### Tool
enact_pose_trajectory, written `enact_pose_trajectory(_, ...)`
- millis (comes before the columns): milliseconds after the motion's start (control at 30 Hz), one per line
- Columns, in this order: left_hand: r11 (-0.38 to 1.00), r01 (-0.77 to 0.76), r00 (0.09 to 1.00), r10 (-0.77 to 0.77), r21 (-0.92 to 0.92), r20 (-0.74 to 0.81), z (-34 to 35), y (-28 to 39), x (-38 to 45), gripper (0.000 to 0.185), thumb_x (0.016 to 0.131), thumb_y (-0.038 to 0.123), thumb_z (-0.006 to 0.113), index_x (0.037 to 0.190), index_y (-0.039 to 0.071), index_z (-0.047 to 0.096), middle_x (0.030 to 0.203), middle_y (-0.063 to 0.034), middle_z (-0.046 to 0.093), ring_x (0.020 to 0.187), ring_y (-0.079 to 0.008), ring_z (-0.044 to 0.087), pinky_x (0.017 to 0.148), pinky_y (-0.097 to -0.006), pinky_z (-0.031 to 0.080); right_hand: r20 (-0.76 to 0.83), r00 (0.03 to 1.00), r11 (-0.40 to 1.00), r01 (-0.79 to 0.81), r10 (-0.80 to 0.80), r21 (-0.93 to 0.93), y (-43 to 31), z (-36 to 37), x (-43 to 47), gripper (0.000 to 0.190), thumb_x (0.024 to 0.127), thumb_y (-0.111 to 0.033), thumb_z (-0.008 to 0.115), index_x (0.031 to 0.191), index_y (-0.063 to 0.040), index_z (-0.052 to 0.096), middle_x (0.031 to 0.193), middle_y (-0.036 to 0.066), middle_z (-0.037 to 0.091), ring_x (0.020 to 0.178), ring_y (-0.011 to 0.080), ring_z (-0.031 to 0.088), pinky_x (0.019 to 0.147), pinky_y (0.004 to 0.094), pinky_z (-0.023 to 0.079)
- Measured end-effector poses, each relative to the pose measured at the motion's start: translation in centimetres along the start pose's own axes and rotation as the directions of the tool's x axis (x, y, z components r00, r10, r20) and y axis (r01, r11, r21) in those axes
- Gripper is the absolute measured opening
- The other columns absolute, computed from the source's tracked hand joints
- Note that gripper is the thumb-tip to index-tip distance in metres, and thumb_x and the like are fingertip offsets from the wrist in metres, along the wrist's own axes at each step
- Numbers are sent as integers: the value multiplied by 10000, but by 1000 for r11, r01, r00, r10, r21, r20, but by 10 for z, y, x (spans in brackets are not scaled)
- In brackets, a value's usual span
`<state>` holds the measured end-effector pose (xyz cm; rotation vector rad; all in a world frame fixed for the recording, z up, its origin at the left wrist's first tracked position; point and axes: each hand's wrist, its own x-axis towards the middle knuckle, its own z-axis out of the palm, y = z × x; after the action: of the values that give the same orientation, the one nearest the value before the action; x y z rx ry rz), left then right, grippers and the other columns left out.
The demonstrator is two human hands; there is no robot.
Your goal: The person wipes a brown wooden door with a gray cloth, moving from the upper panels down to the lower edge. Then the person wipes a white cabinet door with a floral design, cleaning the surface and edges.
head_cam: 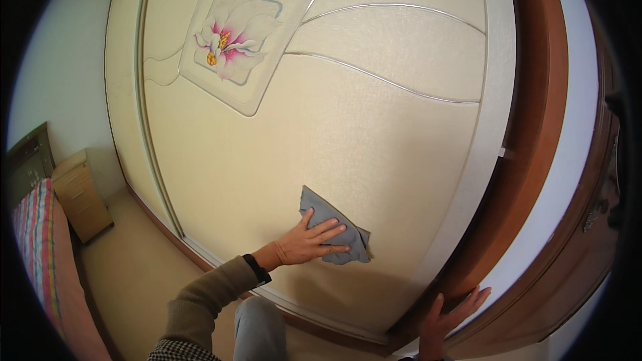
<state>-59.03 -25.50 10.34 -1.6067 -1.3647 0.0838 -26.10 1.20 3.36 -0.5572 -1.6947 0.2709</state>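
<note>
My left hand (313, 243) presses a folded grey cloth (346, 233) flat against the lower part of a cream sliding wardrobe door (401, 160). Its fingers are spread over the cloth. A raised panel with a painted white and pink flower (228, 42) decorates the door higher up, and thin silvery lines curve away from it. At the lower right, my right hand (449, 318) holds nothing, fingers apart. It is by the reddish-brown wooden frame (539, 160) and the white wall strip (567, 160) beside it; whether it touches them I cannot tell.
At left, a small wooden bedside cabinet (83, 200) stands near a bed with a striped cover (42, 240). The door's bottom track (301, 306) runs along the pale floor (130, 255). My grey-trousered knee (260, 328) is close to the track. Dark brown wood (556, 291) borders the far right.
</note>
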Motion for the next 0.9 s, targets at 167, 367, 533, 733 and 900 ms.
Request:
enact_pose_trajectory(167,877,478,845,-446,44,-294,-45,-125,17,561,910,48,654,1444,208,597,1590,-349,338,1458,-541,354,1210,-706,135,14,1000,1000,-9,9,24,-3,3,1,833,904,-135,681,1566,81,225,1696,317,44,1580,476,66,1256,572,97)
enact_pose_trajectory(367,707,697,509,-606,-119,-612,-73,-196,25,539,967,53,618,1486,7,478,1655,-273,262,1514,-449,292,1225,-501,247,62,994,992,-91,86,89,-19,-12,6,798,881,-54,662,1561,53,258,1695,322,67,1588,471,70,1262,554,109)
enact_pose_trajectory(533,880,428,815,-474,-206,-334,-18,-71,-32,605,815,209,752,1405,213,614,1635,-311,271,1515,-519,253,1165,-759,115,78,981,977,-186,178,101,-34,-24,13,758,889,-21,660,1560,40,313,1699,276,169,1586,432,159,1260,500,192)
enact_pose_trajectory(733,966,198,978,-205,-165,-26,-21,-69,-55,446,670,197,733,1116,187,732,1631,-299,299,1517,-559,229,1153,-804,62,114,961,953,-268,254,142,-57,-8,-24,717,904,28,639,1554,63,340,1702,227,177,1526,397,313,1221,464,298)
enact_pose_trajectory(900,915,397,820,-390,-74,-419,-77,-193,-24,438,879,139,569,1308,55,536,1611,-370,270,1479,-590,278,1208,-687,143,73,948,922,-320,311,220,-67,13,-64,623,907,18,624,1487,113,419,1693,199,188,1494,381,363,1139,449,411)
